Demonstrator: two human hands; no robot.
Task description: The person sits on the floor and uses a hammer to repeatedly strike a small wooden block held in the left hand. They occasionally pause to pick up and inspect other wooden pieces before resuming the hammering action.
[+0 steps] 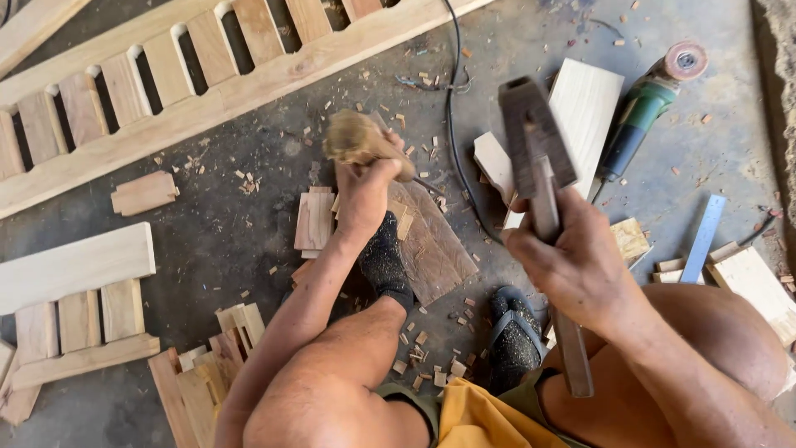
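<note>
Angle grinder [643,112] right; metal ruler [703,238] beside; slatted wooden rail [207,79] top-left.

One dark-headed wooden-handled hammer [537,141], one chisel with a frayed wooden handle [358,139], one green angle grinder [647,104], one blue flat metal ruler [703,236], one long slatted wooden rail [166,91], two black sock-clad feet [385,257], countless wood chips.

Left hand [363,189] gripping wooden chisel handle [358,139], right hand [572,264] raising hammer [537,141], angle grinder [643,108] nearby
</note>
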